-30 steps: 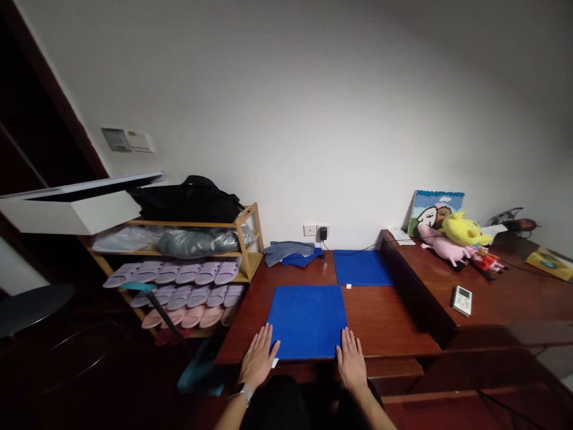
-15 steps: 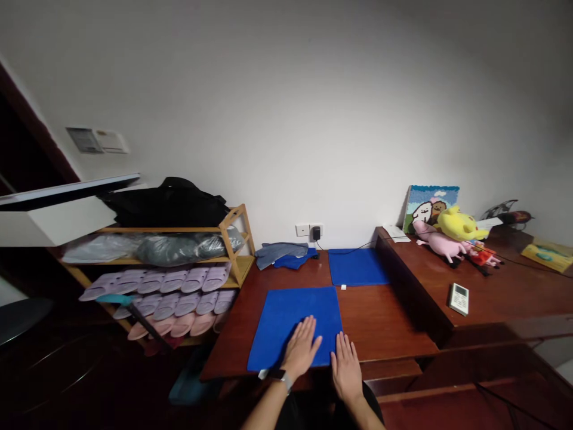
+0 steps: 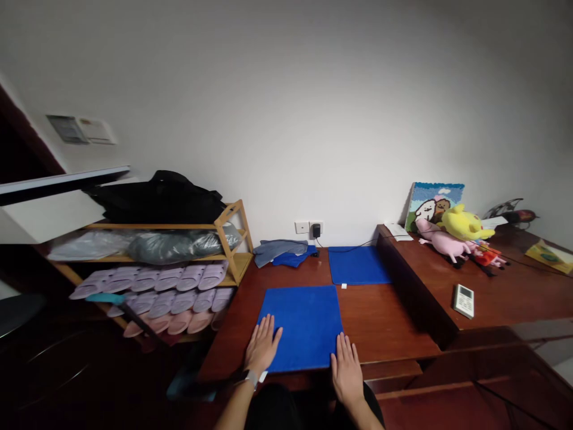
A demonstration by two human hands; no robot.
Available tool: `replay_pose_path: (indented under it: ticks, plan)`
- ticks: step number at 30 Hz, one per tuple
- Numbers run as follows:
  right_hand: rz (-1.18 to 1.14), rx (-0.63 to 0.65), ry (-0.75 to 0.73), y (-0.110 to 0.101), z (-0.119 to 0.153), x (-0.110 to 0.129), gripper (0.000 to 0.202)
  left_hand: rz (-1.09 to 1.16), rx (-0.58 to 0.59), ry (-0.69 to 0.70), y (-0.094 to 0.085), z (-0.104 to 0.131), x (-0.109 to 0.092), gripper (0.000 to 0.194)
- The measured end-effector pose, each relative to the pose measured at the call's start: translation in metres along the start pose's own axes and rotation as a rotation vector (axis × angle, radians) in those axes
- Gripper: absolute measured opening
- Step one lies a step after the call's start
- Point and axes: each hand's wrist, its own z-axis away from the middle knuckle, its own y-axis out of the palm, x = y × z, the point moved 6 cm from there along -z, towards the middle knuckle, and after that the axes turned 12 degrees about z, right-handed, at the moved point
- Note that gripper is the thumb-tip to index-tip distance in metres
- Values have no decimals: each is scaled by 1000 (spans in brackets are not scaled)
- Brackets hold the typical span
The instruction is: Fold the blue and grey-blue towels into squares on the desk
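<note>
A blue cloth point(image 3: 304, 322) lies spread flat on the brown wooden table point(image 3: 376, 322), close to its front edge. On the cloth's left edge, toward the front corner, rests my left hand point(image 3: 262, 345), palm down with fingers stretched out. My right hand point(image 3: 346, 367) lies flat at the cloth's front right edge, its fingers extended, partly on the wood. A small white tag point(image 3: 262, 377) pokes out at the front left corner beside my left wrist. Neither hand grips anything.
A second blue cloth point(image 3: 358, 266) lies flat at the back. Crumpled grey-blue cloth point(image 3: 278, 251) sits at the back left. A slipper rack point(image 3: 235, 269) stands left. On the raised desk at right are plush toys point(image 3: 463, 224) and a white remote point(image 3: 464, 300).
My left hand has slid left across the blue cloth, from its middle to its left edge. The right hand has stayed in place. The view has shifted slightly.
</note>
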Motion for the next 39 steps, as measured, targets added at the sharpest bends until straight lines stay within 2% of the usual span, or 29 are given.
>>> replay_pose_path:
  ticks: [2, 4, 11, 14, 17, 19, 22, 24, 26, 28, 29, 31, 33, 39]
  plan:
    - [6, 2, 19, 0, -6, 0, 67, -12, -28, -11, -10, 3, 22, 79]
    - [17, 10, 30, -3, -20, 1, 66, -12, -50, 3, -12, 4, 28, 79]
    - [18, 173, 24, -23, -99, 4, 66, 14, -70, 12, -5, 5, 24, 77]
    - [22, 212, 30, -17, -109, 2, 68, 12, -65, 8, -8, 7, 29, 77]
    - [10, 181, 26, -6, -108, 0, 68, 1, -39, 2, -15, 5, 25, 81]
    - [3, 165, 28, -1, -107, -1, 68, 2, -80, 25, -22, -2, 6, 81]
    - [7, 160, 33, 2, -106, -2, 68, 40, -140, 164, -22, -18, -56, 74]
    - [14, 164, 28, 2, -107, -2, 67, 77, -53, 279, -4, -30, -105, 71]
    - [21, 169, 16, 2, -107, -1, 67, 103, 60, 334, 21, -39, -143, 72]
    - [26, 166, 8, 2, -106, -1, 67, 116, 144, 341, 43, -43, -164, 73]
    - [28, 165, 7, 2, -106, -1, 67, 118, 163, 335, 50, -44, -166, 74]
    - [31, 172, 11, 1, -106, -1, 68, 113, 164, 311, 55, -44, -157, 75]
    - [36, 197, 19, -1, -105, -1, 68, 94, 137, 264, 48, -43, -131, 75]
    - [58, 244, 39, -3, -103, 0, 68, 10, 30, 29, 2, -48, -10, 80]
